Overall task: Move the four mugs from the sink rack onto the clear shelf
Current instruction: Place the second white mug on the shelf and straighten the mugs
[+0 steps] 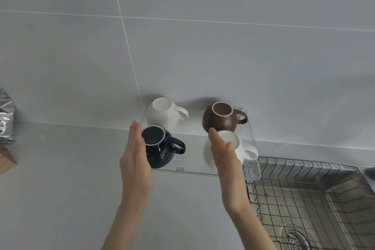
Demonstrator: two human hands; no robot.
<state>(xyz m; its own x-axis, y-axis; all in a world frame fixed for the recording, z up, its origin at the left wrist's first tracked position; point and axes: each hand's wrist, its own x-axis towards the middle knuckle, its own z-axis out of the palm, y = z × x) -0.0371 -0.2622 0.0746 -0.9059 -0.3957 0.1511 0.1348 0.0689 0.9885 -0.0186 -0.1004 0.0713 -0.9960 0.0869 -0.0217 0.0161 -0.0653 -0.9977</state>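
Observation:
Several mugs stand upside down on the clear shelf [194, 172] against the wall. At the back are a white mug [165, 114] and a brown mug [221, 121]. In front are a black mug [160, 148] and a second white mug [236, 144]. My left hand [135, 158] is flat with fingers straight, just left of the black mug, holding nothing. My right hand [225, 154] is also flat and empty, covering the left side of the front white mug. Whether either hand touches its mug is unclear.
The wire sink rack [308, 189] sits in the steel sink at lower right, with the drain [294, 239] below it. A silver foil bag [6, 117] and a wooden block [7, 158] are at the far left. Grey tiled wall fills the background.

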